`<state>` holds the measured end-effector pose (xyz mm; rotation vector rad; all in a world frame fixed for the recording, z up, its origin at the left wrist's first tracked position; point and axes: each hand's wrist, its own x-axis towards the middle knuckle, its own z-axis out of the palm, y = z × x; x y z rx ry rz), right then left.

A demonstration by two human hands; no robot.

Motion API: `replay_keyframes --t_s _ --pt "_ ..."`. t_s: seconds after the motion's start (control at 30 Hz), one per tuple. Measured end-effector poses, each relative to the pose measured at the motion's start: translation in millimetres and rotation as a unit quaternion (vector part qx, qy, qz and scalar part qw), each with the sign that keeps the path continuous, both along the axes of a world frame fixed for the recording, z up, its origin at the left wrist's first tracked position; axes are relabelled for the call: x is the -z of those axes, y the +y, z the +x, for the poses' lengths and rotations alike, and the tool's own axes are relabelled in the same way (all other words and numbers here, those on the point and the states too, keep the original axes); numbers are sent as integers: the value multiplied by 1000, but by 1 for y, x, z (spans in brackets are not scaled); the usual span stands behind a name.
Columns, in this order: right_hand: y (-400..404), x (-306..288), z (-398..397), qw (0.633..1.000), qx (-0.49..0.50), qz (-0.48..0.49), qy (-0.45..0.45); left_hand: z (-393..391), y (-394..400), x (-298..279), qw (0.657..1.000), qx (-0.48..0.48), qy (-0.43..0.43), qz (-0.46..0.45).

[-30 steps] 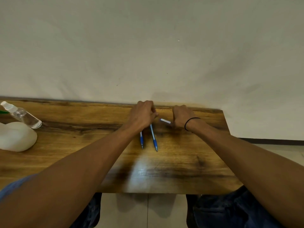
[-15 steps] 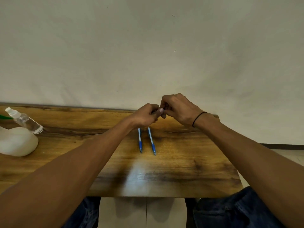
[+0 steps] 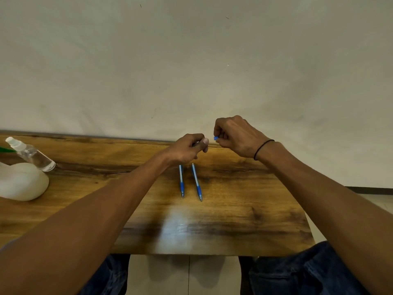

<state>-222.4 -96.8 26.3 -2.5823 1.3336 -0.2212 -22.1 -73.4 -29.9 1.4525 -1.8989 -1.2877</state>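
Any print on the things here is too small to read: the clear bottle (image 3: 32, 156) at the far left of the bench (image 3: 234, 211) shows no legible label, and the barrels of the pens look plain white and blue. The right hand (image 3: 236, 136) is raised above the far edge of the bench with its fingers curled in, and thumb and forefinger pinch a small blue piece (image 3: 216, 138) that just pokes out toward the other hand. A thin black band (image 3: 263, 147) circles its wrist. The left hand (image 3: 187, 149) is close beside it, not touching, and also clenched. Its thumb presses down on the curled fingers over a thin grey piece (image 3: 196, 143), of which only a sliver shows, so what that piece is cannot be told. The blue piece sits in the narrow gap between the two hands, in the air and just short of the left thumb tip. Below the left hand, one pen (image 3: 181, 182) and a second pen (image 3: 196, 183) lie side by side on the bench, near each other but apart and almost parallel. Their blue grips and tips point toward the person, and their far ends are hidden under the left hand. Neither hand touches them. By the bottle lie a rounded white lump (image 3: 21, 182) and a bit of something green (image 3: 6, 149) at the picture's edge. Dark jeans (image 3: 297, 273) show under the bench's near edge, and a pale wall (image 3: 191, 60) rises behind.
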Motion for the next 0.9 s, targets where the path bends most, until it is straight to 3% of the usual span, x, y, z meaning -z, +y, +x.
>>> replay_keyframes --t_s 0.1,0.4,0.53,0.67,0.77,0.9 --pt "-1 12 -8 999 32 30 1 5 -2 3 999 -12 34 3" --pt "9 84 -10 968 106 175 146 2 2 0 999 3 40 -11" --pt "9 96 -10 962 128 186 152 -2 4 -8 996 12 28 -81" --pt "5 89 -9 961 121 193 157 -5 5 -10 997 0 50 -56" --pt "-1 73 -8 971 135 172 95 -6 6 -9 997 -12 59 -44" --pt "-3 49 -9 973 129 182 -61 -7 3 -8 997 -51 35 -54"
